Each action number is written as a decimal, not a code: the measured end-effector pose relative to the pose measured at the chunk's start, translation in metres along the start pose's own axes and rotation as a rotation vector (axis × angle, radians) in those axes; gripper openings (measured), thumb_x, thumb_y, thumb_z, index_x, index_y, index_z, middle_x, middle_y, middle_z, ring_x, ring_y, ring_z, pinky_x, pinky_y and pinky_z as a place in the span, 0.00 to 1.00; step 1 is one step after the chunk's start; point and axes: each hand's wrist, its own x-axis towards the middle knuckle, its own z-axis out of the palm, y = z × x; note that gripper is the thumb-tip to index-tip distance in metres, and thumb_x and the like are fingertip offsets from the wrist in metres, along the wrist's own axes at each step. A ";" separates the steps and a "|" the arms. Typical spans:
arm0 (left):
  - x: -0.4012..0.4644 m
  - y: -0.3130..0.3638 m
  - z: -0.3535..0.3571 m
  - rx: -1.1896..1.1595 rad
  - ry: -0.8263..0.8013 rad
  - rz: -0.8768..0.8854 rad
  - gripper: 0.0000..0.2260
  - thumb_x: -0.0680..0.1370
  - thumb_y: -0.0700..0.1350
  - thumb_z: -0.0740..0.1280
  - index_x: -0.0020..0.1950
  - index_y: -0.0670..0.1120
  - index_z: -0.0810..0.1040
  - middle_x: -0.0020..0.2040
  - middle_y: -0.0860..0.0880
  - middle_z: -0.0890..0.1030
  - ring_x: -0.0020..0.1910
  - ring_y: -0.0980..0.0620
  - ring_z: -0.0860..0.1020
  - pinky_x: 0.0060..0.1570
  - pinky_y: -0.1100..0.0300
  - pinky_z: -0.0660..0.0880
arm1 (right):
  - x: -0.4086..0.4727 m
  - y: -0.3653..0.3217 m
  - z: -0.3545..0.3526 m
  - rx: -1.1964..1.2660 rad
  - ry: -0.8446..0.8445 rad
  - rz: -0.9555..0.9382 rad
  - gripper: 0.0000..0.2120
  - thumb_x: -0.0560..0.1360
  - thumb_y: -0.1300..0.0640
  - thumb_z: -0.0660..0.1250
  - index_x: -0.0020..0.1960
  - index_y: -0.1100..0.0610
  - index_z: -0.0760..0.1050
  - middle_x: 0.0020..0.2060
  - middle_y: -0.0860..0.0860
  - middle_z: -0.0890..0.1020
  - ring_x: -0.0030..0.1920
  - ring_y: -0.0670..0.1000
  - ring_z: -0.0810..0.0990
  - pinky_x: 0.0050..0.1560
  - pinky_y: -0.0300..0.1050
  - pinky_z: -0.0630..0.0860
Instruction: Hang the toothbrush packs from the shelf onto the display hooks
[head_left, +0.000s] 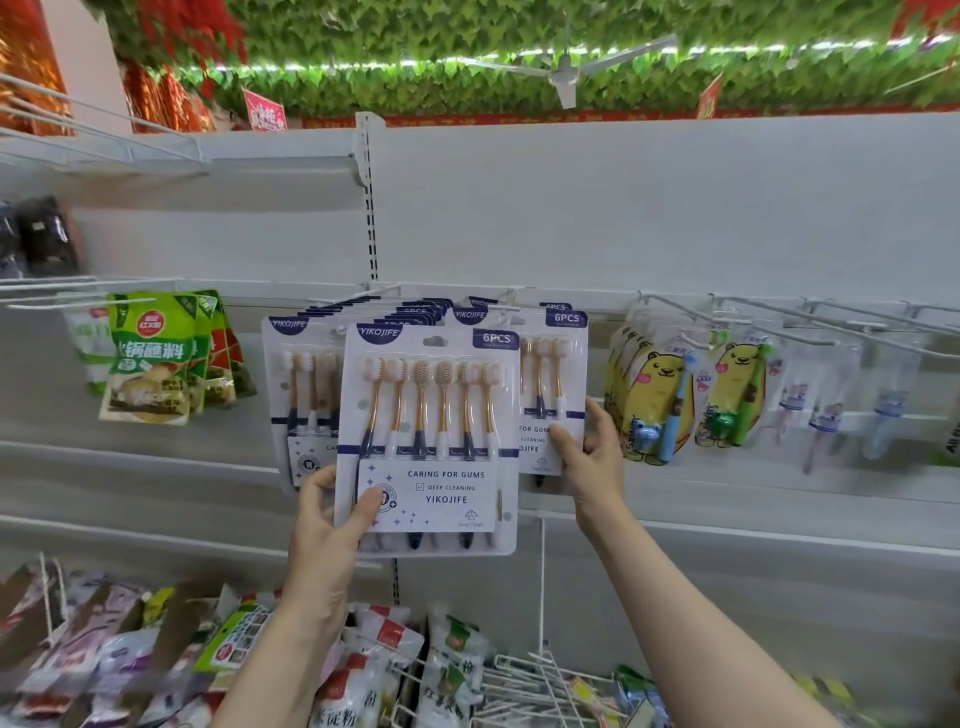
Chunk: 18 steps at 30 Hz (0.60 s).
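Gripping the lower left corner of a six-brush toothbrush pack (428, 441), the left hand (332, 525) has its thumb pressed on the front label and its fingers curled behind the card, holding the pack upright in front of the display hooks (363, 296) on the white back panel (623, 218). That pack overlaps a row of identical hung packs (304, 384) on its left and another hung pack (553, 384) on its right. The right hand (592, 447) pinches the lower right edge of that right-hand pack, thumb on the front, fingers wrapped behind. Further right, yellow bear toothbrush packs (654, 395) hang from wire hooks, and green sauce pouches (150, 358) hang to the left. Below, mixed food bags (130, 654) lie on the lower shelf beside a white wire rack (540, 686)
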 end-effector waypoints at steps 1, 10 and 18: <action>0.000 -0.001 0.001 -0.003 0.003 -0.001 0.17 0.76 0.41 0.71 0.59 0.57 0.72 0.56 0.50 0.82 0.55 0.51 0.80 0.50 0.57 0.73 | 0.004 0.000 0.001 -0.004 0.002 -0.001 0.24 0.77 0.62 0.70 0.69 0.47 0.67 0.60 0.53 0.81 0.54 0.53 0.84 0.44 0.41 0.83; 0.003 -0.002 0.002 -0.010 0.006 0.004 0.19 0.76 0.40 0.71 0.64 0.53 0.71 0.56 0.51 0.82 0.53 0.54 0.81 0.47 0.61 0.73 | 0.025 0.012 0.002 -0.067 0.027 -0.006 0.26 0.78 0.62 0.70 0.71 0.48 0.66 0.61 0.52 0.79 0.53 0.51 0.83 0.41 0.37 0.82; 0.003 -0.012 0.008 -0.014 -0.028 -0.015 0.18 0.76 0.40 0.71 0.61 0.54 0.71 0.50 0.53 0.85 0.47 0.57 0.83 0.39 0.65 0.77 | 0.004 -0.005 0.008 -0.351 0.125 -0.103 0.33 0.79 0.52 0.69 0.80 0.51 0.58 0.75 0.52 0.66 0.75 0.51 0.66 0.69 0.44 0.65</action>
